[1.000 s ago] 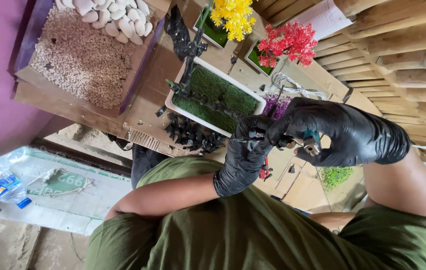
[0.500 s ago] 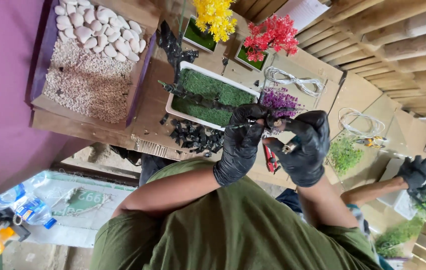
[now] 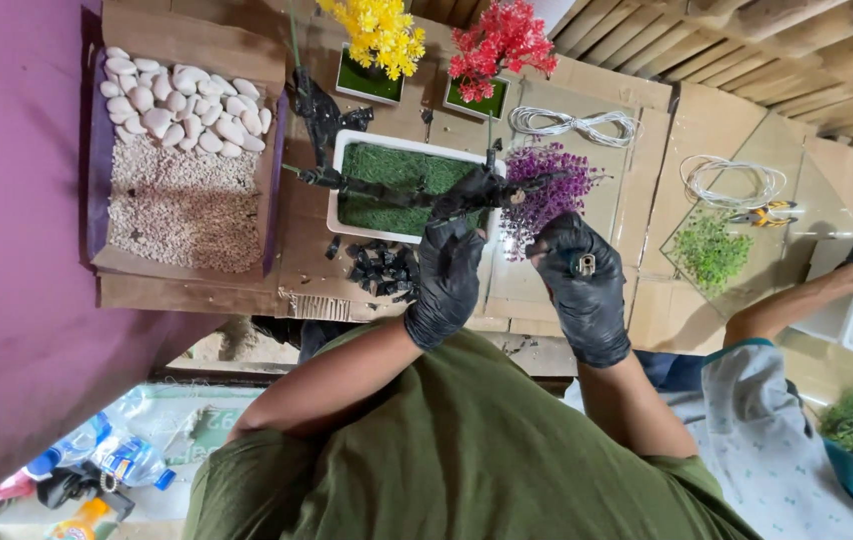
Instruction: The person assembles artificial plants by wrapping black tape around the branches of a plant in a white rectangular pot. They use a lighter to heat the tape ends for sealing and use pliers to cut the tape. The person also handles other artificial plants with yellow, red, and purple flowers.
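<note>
pebble box (image 3: 187, 190) left of tray (image 3: 387, 180) | wire coil (image 3: 572, 124) right

Cardboard-covered table (image 3: 587, 290) with craft supplies.
On the cardboard lie a box (image 3: 187, 270) of white stones and gravel, a white tray (image 3: 339, 180) of green turf, black bits (image 3: 382, 268) just beside the tray, a yellow-flower pot (image 3: 372, 85) and a red-flower pot (image 3: 477, 100), two white wire coils (image 3: 572, 125) (image 3: 732, 180), pliers (image 3: 762, 213), and a green moss tuft (image 3: 712, 250) near the pliers.
</note>
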